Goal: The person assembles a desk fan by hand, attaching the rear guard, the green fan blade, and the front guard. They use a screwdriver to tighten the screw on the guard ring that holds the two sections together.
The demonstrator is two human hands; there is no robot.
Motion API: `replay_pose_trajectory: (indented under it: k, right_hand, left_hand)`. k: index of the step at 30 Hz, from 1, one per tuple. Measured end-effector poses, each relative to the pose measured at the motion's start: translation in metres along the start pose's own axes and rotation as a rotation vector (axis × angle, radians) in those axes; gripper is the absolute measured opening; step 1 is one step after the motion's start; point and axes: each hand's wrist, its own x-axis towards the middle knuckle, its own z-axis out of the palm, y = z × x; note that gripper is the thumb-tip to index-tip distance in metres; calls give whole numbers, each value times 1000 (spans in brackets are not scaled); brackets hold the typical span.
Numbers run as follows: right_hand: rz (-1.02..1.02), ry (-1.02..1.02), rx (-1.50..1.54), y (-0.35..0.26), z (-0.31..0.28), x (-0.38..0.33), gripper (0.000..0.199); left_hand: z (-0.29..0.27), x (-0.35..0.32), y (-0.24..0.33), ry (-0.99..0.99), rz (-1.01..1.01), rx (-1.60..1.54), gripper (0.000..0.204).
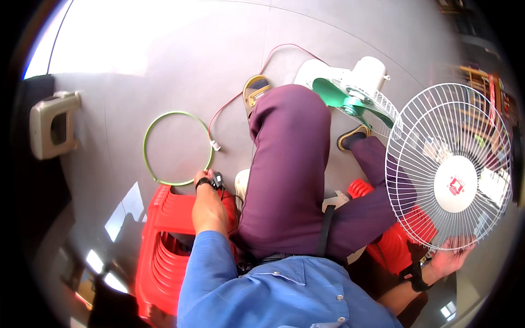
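My left hand (203,175) is closed on the near right edge of a thin green fan-guard ring (145,143). A dark strap circles that wrist, with a small black object beside it. Out to the right, my right hand (451,256) grips the lower rim of a round white wire fan grille (455,184), which is raised off the floor. Beyond my knees stands a fan (367,74) with a white motor housing, its green blades (328,92) exposed in front of the white rear guard (383,106).
Red plastic stools (164,273) stand at my left, with more red plastic (391,249) at my right. A red cord with a white plug (215,145) crosses the floor towards the fan. A beige plastic stool (53,126) is at far left, and shelves (481,87) at far right.
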Motion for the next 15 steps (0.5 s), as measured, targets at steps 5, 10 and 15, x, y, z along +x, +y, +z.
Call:
replay_pose_trajectory:
  k: [5, 10, 15]
  right_hand:
    - [-1, 54, -55, -5, 27, -9, 14]
    - [99, 118, 17, 11, -11, 23, 23]
    - [-5, 118, -104, 14, 35, 13, 8]
  left_hand:
    - [6, -18, -30, -13, -15, 109, 34]
    - [-30, 7, 29, -6, 217, 16, 23]
    - [30, -124, 21, -31, 541, -122, 18]
